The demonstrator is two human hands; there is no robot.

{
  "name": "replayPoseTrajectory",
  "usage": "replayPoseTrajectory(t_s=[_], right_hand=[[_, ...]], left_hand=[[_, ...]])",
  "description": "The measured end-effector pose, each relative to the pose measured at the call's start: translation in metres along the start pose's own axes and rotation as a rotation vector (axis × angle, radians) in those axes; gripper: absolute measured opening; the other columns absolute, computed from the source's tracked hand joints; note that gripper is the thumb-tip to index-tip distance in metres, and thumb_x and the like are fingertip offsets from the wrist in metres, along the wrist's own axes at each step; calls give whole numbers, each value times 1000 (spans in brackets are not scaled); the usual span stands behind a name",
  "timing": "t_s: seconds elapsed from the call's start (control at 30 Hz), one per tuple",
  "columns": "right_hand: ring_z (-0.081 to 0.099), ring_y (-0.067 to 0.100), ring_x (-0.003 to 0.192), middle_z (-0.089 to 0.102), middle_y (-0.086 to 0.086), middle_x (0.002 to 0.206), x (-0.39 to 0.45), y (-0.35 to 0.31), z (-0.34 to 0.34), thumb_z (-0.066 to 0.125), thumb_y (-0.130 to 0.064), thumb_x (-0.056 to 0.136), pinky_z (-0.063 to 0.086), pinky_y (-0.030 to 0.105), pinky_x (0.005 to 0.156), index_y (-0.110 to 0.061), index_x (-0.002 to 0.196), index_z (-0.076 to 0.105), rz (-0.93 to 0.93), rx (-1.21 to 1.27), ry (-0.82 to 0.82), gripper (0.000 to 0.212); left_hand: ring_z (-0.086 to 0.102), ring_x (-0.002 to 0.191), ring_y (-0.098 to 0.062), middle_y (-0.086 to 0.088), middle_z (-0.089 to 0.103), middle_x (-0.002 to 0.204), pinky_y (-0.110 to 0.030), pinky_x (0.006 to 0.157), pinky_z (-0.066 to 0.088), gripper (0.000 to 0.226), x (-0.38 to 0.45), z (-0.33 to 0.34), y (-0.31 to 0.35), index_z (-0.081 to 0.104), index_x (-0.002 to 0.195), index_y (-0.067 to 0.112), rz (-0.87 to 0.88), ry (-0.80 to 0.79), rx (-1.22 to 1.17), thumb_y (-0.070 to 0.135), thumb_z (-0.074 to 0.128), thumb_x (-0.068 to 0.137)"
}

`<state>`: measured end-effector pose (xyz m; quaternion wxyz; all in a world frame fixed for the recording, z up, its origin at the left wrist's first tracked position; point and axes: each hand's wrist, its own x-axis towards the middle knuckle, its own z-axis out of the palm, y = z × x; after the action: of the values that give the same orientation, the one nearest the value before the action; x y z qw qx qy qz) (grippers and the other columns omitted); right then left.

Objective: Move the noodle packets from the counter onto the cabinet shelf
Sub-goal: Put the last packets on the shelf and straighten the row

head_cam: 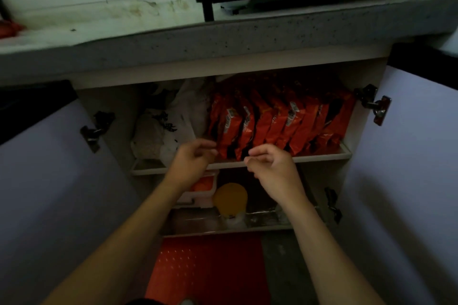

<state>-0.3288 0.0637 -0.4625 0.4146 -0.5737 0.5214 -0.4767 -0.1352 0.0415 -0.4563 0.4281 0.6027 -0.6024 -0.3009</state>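
Frame centre: orange noodle packets point(277, 124) stand upright in a row on the cabinet shelf point(322, 156), right of white bags point(171, 121). The left hand point(192, 158) and right hand point(270, 168) hover just before the shelf edge, fingers loosely curled, holding nothing. The counter point(198, 39) spans the upper frame.

Left hand point(192, 156) and right hand point(269, 164) reach forward, fingers loosely curled, holding nothing.

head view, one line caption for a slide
Both empty hands, left and right, hover before orange noodle packets standing on the cabinet shelf.
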Motion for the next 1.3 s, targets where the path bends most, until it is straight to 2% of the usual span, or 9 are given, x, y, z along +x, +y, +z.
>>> replayPoseTrajectory(t_s=[0.07, 0.13, 0.37, 0.57, 0.77, 0.93, 1.07, 1.23, 1.3], right_hand=[[65, 4, 85, 68, -7, 92, -18, -20, 6, 70, -25, 88, 55, 22, 76, -24, 96, 67, -72, -41, -9, 9], [64, 3, 86, 67, -7, 92, -35, -40, 9, 70, -22, 88, 53, 19, 75, -21, 95, 67, -151, -87, -14, 8], [63, -3, 78, 67, -13, 84, -87, -138, 15, 71, -23, 86, 48, 9, 63, -25, 91, 68, -432, -289, -74, 7], [63, 3, 82, 68, -10, 84, -112, -239, 44, 68, -26, 86, 53, 22, 72, -23, 91, 68, -601, -403, -160, 6], [61, 1, 78, 66, -9, 84, -91, -301, 99, 69, -23, 85, 45, 11, 65, -20, 89, 69, -690, -423, -189, 5], [61, 3, 78, 66, -9, 85, -47, -343, 160, 68, -22, 85, 46, 13, 64, -19, 89, 69, -687, -410, -262, 5], [61, 6, 78, 65, -7, 85, -4, -358, 211, 66, -21, 86, 46, 16, 62, -19, 87, 67, -669, -430, -325, 2], [63, 11, 76, 66, -4, 83, 49, -347, 262, 66, -18, 85, 51, 23, 63, -16, 86, 68, -624, -411, -336, 4], [63, 11, 75, 66, -4, 81, 69, -337, 274, 67, -19, 84, 47, 24, 62, -16, 83, 69, -594, -393, -315, 3]], left_hand=[[69, 89, -13, 0, 72, 93, -26, 75, 54, 14, -35, -27, 22, 64, 97, 32, 60, -19, 44, 19, 63, 92], [70, 82, -9, 2, 73, 87, -26, 75, 56, 11, -66, -52, 46, 67, 98, 30, 125, -22, 101, 22, 65, 91], [64, 76, 7, 16, 70, 81, -12, 68, 50, 10, -157, -137, 130, 68, 95, 35, 298, 119, 401, 28, 69, 87], [69, 71, -5, 13, 73, 75, -29, 74, 55, 11, -199, -246, 179, 70, 90, 33, 329, 146, 436, 26, 72, 83], [69, 68, -18, -4, 74, 73, -41, 73, 57, 11, -160, -333, 170, 69, 88, 19, 207, 218, 356, 8, 69, 85], [66, 66, -18, -5, 73, 77, -27, 62, 48, 10, -100, -401, 128, 68, 83, 22, 79, 356, 459, 12, 67, 86], [64, 73, -19, -8, 71, 87, -28, 67, 49, 5, -38, -440, 95, 68, 87, 16, 6, 442, 585, 12, 65, 87], [64, 94, -31, -11, 70, 105, -39, 82, 53, 22, 41, -483, 65, 71, 102, 13, -8, 571, 832, 7, 57, 87], [59, 102, -34, -14, 64, 111, -44, 85, 52, 28, 69, -493, 52, 68, 107, 14, -30, 620, 900, 5, 57, 84]])
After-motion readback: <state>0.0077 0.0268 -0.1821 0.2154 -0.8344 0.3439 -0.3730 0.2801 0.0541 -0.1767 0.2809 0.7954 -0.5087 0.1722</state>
